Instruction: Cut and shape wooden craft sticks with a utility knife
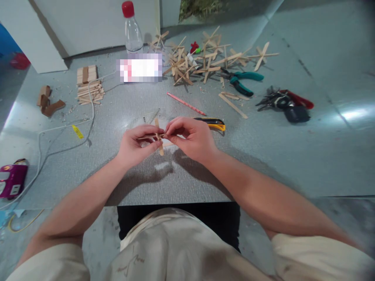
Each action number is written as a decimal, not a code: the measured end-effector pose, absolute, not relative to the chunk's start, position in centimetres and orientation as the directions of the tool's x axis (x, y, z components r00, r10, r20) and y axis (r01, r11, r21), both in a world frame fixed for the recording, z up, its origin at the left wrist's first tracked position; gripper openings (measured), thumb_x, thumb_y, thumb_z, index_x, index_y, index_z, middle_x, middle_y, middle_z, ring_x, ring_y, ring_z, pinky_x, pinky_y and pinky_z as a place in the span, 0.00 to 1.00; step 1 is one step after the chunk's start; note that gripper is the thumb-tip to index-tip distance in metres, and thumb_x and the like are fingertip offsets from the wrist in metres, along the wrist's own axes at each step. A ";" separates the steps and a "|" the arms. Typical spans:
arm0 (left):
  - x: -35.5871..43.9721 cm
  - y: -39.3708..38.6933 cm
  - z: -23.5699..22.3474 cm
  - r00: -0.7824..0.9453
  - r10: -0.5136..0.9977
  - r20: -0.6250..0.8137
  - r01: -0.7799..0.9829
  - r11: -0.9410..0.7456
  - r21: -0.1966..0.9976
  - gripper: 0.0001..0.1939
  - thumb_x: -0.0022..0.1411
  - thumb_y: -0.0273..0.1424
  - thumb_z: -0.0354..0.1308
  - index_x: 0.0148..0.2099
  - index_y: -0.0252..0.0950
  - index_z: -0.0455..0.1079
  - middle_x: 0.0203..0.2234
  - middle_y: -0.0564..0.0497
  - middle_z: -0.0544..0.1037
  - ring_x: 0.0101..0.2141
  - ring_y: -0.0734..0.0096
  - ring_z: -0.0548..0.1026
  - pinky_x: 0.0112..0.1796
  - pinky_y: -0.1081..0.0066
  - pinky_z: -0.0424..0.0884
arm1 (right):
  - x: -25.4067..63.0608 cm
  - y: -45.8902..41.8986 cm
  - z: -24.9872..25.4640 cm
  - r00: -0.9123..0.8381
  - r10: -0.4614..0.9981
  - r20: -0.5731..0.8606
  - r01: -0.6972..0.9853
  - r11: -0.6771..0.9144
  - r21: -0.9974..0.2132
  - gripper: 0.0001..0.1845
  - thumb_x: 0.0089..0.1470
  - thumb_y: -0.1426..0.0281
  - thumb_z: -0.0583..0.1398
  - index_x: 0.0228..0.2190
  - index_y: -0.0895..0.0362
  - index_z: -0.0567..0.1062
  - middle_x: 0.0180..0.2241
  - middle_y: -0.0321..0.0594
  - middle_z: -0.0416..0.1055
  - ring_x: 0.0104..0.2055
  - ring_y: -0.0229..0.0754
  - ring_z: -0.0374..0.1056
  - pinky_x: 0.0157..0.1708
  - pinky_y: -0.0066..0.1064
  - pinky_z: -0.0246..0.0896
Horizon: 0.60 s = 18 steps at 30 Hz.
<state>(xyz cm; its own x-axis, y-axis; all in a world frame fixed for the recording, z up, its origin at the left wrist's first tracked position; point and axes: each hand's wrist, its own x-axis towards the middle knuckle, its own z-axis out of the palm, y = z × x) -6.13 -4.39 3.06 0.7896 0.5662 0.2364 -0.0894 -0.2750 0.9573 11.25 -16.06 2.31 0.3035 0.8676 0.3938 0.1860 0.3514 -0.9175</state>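
Near the front of the grey table, my left hand and my right hand meet over small wooden craft sticks. One stick stands crosswise to another, forming a cross. The left thumb and fingers pinch the crossed sticks from the left. From the right, my right thumb and fingertips close on the end of the stick pointing that way; the exact hold is partly hidden by the fingers. A yellow and black utility knife lies just behind my right hand, partly covered. Farther back rests a pink pencil.
Assembled stick crosses heap at the back, beside teal-handled pliers. Keys lie at right, loose sticks nearer. At left are stick bundles, brown paper strips, a white cable and a purple box. A red-capped bottle stands behind.
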 end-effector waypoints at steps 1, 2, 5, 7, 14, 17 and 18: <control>-6.1 -4.4 3.1 0.786 0.574 0.229 -0.078 -0.276 0.958 0.11 0.58 0.31 0.71 0.45 0.39 0.84 0.41 0.48 0.85 0.35 0.73 0.82 0.38 0.73 0.82 | 11.2 -16.0 2.3 0.303 0.868 0.393 0.189 0.349 -0.918 0.06 0.57 0.72 0.68 0.30 0.52 0.78 0.34 0.35 0.79 0.37 0.39 0.76 0.41 0.34 0.76; -6.1 -4.4 3.1 0.783 0.581 0.221 -0.065 -0.278 0.958 0.11 0.58 0.31 0.71 0.45 0.38 0.83 0.41 0.48 0.85 0.35 0.72 0.83 0.39 0.73 0.82 | 11.2 -16.0 2.3 0.302 0.870 0.390 0.192 0.346 -0.919 0.06 0.58 0.72 0.68 0.30 0.52 0.78 0.34 0.35 0.79 0.37 0.39 0.76 0.41 0.34 0.75; -6.1 -4.4 3.1 0.783 0.590 0.200 -0.039 -0.274 0.961 0.11 0.57 0.31 0.71 0.44 0.37 0.83 0.41 0.47 0.84 0.37 0.70 0.84 0.42 0.71 0.83 | 11.2 -16.0 2.3 0.302 0.874 0.380 0.194 0.334 -0.922 0.06 0.58 0.70 0.68 0.30 0.52 0.78 0.34 0.36 0.79 0.38 0.39 0.75 0.41 0.34 0.75; -6.1 -4.3 3.1 0.782 0.591 0.196 -0.046 -0.259 0.965 0.12 0.57 0.31 0.72 0.44 0.38 0.84 0.42 0.48 0.84 0.38 0.70 0.84 0.43 0.71 0.83 | 11.2 -15.9 2.2 0.301 0.874 0.383 0.186 0.340 -0.922 0.06 0.58 0.69 0.69 0.30 0.52 0.77 0.34 0.36 0.79 0.37 0.39 0.75 0.41 0.34 0.74; -6.2 -4.4 3.1 0.777 0.617 0.126 -0.025 -0.170 0.985 0.13 0.55 0.32 0.74 0.44 0.39 0.84 0.41 0.49 0.86 0.39 0.69 0.85 0.45 0.70 0.84 | 11.3 -15.8 1.8 0.320 0.863 0.390 0.169 0.353 -0.920 0.06 0.57 0.73 0.68 0.30 0.52 0.78 0.34 0.35 0.79 0.37 0.39 0.75 0.41 0.33 0.74; -6.2 -4.5 3.0 0.775 0.627 0.084 -0.001 -0.132 0.991 0.14 0.54 0.33 0.75 0.44 0.39 0.84 0.42 0.48 0.87 0.41 0.66 0.86 0.47 0.66 0.84 | 11.3 -15.8 1.7 0.330 0.862 0.386 0.166 0.350 -0.922 0.06 0.56 0.72 0.69 0.30 0.52 0.78 0.33 0.35 0.79 0.37 0.39 0.75 0.41 0.34 0.74; -6.2 -4.5 3.0 0.774 0.629 0.079 -0.002 -0.122 0.993 0.15 0.54 0.34 0.75 0.44 0.39 0.84 0.43 0.48 0.87 0.41 0.65 0.86 0.48 0.65 0.84 | 11.3 -15.8 1.8 0.333 0.862 0.383 0.166 0.346 -0.923 0.06 0.56 0.71 0.69 0.30 0.52 0.78 0.33 0.35 0.79 0.37 0.39 0.75 0.41 0.34 0.74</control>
